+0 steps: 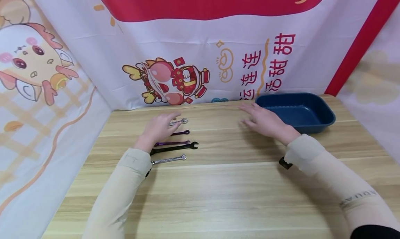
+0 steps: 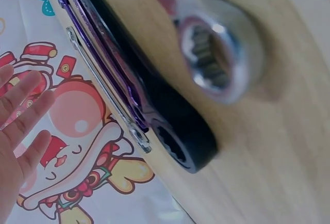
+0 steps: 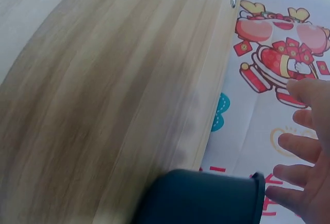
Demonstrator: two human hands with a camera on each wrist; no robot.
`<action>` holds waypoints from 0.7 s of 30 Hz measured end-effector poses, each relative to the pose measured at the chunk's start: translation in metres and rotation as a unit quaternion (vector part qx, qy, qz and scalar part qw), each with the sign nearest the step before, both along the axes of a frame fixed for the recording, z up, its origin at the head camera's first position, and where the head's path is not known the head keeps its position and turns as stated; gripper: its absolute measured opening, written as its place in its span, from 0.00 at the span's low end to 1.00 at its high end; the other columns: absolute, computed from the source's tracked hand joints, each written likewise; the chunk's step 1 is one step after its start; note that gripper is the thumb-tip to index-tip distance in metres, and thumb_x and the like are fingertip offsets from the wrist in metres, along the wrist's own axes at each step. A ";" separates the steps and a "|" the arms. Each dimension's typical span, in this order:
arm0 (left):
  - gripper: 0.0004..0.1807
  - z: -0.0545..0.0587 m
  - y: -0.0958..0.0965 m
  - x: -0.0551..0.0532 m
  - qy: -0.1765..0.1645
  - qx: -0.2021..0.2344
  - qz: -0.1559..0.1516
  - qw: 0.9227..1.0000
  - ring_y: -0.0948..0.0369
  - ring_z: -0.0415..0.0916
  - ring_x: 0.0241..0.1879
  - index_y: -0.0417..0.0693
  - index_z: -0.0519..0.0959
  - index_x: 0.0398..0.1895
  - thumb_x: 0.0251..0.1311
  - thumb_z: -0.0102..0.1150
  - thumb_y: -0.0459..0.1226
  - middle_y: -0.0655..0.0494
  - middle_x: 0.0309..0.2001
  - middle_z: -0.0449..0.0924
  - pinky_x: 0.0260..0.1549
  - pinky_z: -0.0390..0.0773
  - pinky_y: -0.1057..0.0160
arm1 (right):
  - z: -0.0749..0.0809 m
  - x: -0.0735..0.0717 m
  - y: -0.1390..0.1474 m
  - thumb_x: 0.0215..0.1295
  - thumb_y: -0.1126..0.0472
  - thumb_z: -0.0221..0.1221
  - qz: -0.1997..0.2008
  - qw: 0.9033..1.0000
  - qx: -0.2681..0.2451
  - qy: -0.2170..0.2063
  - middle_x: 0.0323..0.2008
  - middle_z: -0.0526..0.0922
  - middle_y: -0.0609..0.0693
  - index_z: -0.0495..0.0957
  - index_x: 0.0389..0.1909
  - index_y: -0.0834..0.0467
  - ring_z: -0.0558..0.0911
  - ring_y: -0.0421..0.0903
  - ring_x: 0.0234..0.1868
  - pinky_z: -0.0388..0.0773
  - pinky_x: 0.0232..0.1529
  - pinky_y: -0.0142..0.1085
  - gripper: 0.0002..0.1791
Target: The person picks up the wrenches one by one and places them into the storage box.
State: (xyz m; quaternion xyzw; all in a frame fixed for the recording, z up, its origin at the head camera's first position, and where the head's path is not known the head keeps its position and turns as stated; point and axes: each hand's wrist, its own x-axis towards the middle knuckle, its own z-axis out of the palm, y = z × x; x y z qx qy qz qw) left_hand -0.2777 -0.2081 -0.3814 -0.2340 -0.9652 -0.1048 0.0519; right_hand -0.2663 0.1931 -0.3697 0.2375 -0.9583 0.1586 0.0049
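Note:
Several wrenches lie in a row on the left of the table. At the back is a silver wrench [image 1: 184,120], partly hidden by my left hand [image 1: 158,128]. Two purple wrenches [image 1: 181,143] come in front of it, then a black wrench [image 1: 178,148]. Nearest me lies another silver wrench [image 1: 170,160], its ring end large in the left wrist view. The left hand is over the row, fingers extended and apart from the wrenches in the left wrist view. My right hand [image 1: 264,120], its fingers spread, holds nothing beside a dark blue tub [image 1: 315,128].
The tub stands at the table's back right, near the printed cloth [image 1: 200,34] that hangs behind the wooden table [image 1: 212,197]. More printed cloth [image 1: 37,128] hangs along the left side. A dark strap piece [image 1: 285,163] hangs below the right sleeve.

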 end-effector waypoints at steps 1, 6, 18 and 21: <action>0.28 0.000 -0.001 0.001 -0.002 0.000 0.002 1.000 0.45 0.77 0.59 0.52 0.72 0.73 0.74 0.56 0.48 0.44 0.62 0.79 0.59 0.74 0.42 | 0.000 0.001 0.001 0.76 0.51 0.58 -0.002 1.000 -0.004 0.003 0.76 0.64 0.59 0.63 0.78 0.54 0.54 0.63 0.78 0.58 0.70 0.63 0.33; 0.27 -0.003 -0.004 0.002 -0.007 0.002 0.004 1.000 0.45 0.78 0.58 0.51 0.73 0.72 0.74 0.57 0.48 0.45 0.59 0.81 0.59 0.74 0.42 | 0.000 0.003 0.009 0.76 0.52 0.59 -0.008 1.000 -0.017 0.010 0.74 0.65 0.62 0.66 0.76 0.54 0.57 0.64 0.76 0.60 0.68 0.64 0.31; 0.24 -0.007 -0.013 0.006 -0.039 0.044 -0.018 0.998 0.46 0.72 0.66 0.45 0.78 0.67 0.73 0.59 0.44 0.45 0.65 0.77 0.65 0.68 0.44 | -0.009 0.005 0.025 0.76 0.53 0.58 -0.028 0.999 -0.020 0.008 0.74 0.62 0.67 0.64 0.76 0.61 0.60 0.65 0.75 0.59 0.70 0.62 0.32; 0.24 -0.007 -0.016 0.008 -0.050 0.047 -0.029 0.997 0.46 0.73 0.65 0.45 0.77 0.67 0.72 0.59 0.44 0.45 0.66 0.76 0.65 0.68 0.44 | -0.011 0.006 0.028 0.76 0.54 0.58 -0.029 0.999 -0.016 0.005 0.76 0.59 0.65 0.63 0.77 0.61 0.59 0.65 0.75 0.58 0.70 0.61 0.34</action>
